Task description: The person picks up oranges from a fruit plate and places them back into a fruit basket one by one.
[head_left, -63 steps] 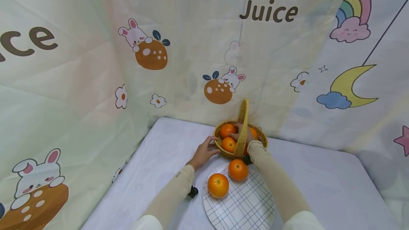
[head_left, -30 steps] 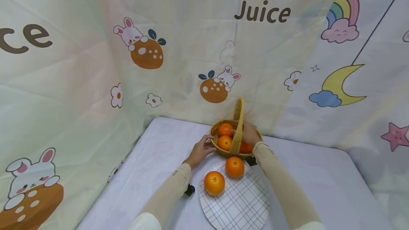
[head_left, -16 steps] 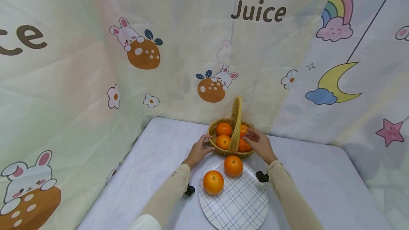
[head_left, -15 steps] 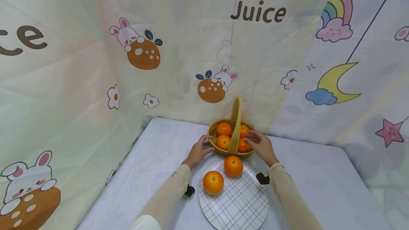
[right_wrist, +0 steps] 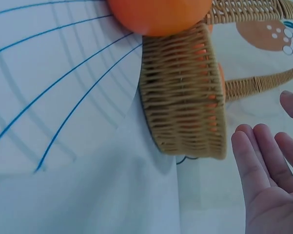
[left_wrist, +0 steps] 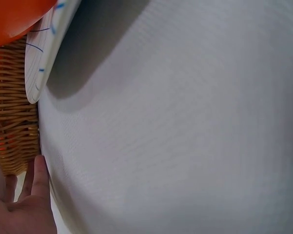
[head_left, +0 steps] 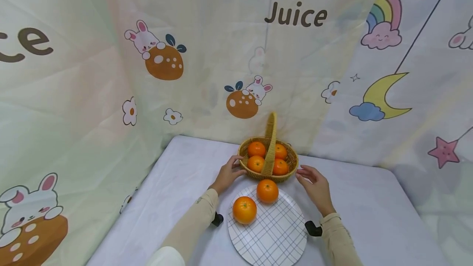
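A woven wicker basket (head_left: 278,178) with a tall arched handle stands near the back of the table, with several oranges (head_left: 256,163) inside on both sides of the handle. My left hand (head_left: 228,175) is at its left side, fingers slightly bent; in the left wrist view the fingers (left_wrist: 40,178) lie against or very near the wicker wall. To the right of the basket, my right hand (head_left: 315,186) is held with fingers loosely extended and nothing in them. The right wrist view shows a gap between its fingertips and the basket.
In front of the basket lies a round white plate (head_left: 273,229) with a blue grid pattern. One orange (head_left: 244,210) sits at its left, another orange (head_left: 267,191) at its far edge. A printed cloth backdrop (head_left: 207,93) rises right behind the table.
The right hand has withdrawn from inside the basket, letting go of an orange there, and moved right and nearer, off the rim. The left hand has stayed at the basket's left side.
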`<state>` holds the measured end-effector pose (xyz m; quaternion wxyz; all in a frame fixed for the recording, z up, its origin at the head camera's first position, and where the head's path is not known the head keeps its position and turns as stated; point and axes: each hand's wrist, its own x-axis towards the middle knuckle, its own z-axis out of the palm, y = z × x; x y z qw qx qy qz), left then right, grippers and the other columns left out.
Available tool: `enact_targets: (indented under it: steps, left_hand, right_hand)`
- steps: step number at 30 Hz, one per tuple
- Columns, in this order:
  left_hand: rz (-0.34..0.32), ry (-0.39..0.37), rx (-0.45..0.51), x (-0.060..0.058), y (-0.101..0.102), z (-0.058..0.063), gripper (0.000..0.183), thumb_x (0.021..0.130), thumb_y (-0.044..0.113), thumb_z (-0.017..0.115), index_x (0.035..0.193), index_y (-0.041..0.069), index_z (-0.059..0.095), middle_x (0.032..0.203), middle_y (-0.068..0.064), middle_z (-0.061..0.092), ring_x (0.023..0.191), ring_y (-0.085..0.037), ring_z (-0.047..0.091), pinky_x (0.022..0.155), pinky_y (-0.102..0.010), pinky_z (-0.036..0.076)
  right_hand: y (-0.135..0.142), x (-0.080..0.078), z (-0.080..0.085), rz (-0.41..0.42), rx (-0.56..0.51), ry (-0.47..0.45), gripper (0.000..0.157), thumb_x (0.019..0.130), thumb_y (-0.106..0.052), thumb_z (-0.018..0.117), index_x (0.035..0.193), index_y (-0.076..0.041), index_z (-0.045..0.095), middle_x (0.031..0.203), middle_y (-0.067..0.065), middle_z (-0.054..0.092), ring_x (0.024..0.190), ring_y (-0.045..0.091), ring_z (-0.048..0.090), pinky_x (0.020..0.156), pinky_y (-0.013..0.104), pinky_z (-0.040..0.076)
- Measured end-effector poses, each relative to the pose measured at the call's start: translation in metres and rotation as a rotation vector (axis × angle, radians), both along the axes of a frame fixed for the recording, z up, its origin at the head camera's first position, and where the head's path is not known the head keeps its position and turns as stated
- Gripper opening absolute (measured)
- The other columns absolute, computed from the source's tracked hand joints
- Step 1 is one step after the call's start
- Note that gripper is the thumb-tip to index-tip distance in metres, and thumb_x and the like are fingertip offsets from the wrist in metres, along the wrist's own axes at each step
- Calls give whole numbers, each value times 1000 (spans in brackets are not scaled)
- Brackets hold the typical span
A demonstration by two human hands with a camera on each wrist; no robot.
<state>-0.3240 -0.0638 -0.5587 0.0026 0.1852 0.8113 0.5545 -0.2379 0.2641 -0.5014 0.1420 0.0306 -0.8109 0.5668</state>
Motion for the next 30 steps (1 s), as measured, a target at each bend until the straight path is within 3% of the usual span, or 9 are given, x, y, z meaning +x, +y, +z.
enact_targets:
  steps: [6,10,17,30]
  left_hand:
    - [-3,15,9,-1,-2,-1,56,88,28,71,138,18,46,147,-2,45,123,-24,55,94,-33,52]
    - [-7,1,-5,-1,-2,-1,57,88,30,70,139,19,45,148,0,44,124,-23,54,96,-33,51]
    - [-9,-2,-7,-2,0,-3,56,88,31,70,138,21,46,148,2,44,124,-21,54,95,-31,51]
    - [-10,19,15,1,1,-2,54,88,26,71,136,20,47,148,-3,44,123,-26,55,94,-33,52]
  right_hand:
    - [9,4,-11,-36,30,10,48,88,-30,75,128,-8,60,113,12,68,97,5,65,85,8,47]
    - [8,7,-16,-35,39,-34,47,87,-30,75,127,-9,60,113,8,69,98,3,64,84,8,47]
    - [-4,12,-28,37,30,-94,51,85,-35,76,127,-10,60,113,4,69,103,8,64,90,10,45]
    - [-37,11,-40,241,-4,-206,60,80,-32,82,131,-8,58,125,10,63,116,27,60,92,28,53]
